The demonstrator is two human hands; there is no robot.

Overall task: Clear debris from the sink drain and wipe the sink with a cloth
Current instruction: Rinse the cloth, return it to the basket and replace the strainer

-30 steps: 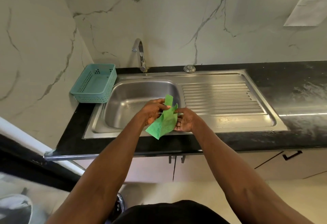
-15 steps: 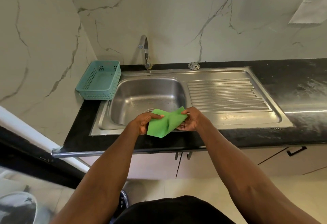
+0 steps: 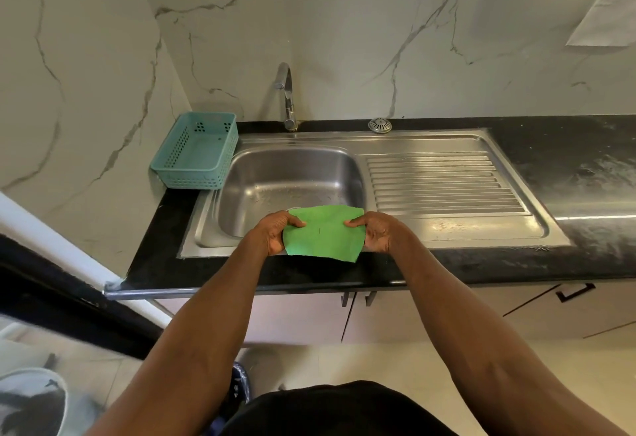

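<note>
A green cloth (image 3: 323, 233) is stretched flat between my two hands over the front rim of the steel sink (image 3: 206, 225). My left hand (image 3: 275, 234) pinches its left edge and my right hand (image 3: 377, 232) pinches its right edge. The sink bowl (image 3: 292, 177) lies just behind the cloth; its floor shows wet speckles, and the cloth hides the drain. A round metal strainer (image 3: 380, 125) sits on the counter behind the sink, right of the tap (image 3: 287, 98).
A teal plastic basket (image 3: 196, 150) stands at the sink's left against the marble wall. A ribbed draining board (image 3: 440, 184) extends right of the bowl. Black countertop (image 3: 585, 167) runs on to the right. Cabinet doors (image 3: 447, 315) sit below the counter.
The cloth was crumpled and hanging between my hands; it is now pulled open and flat. Both hands have moved apart and slightly toward the sink's front edge.
</note>
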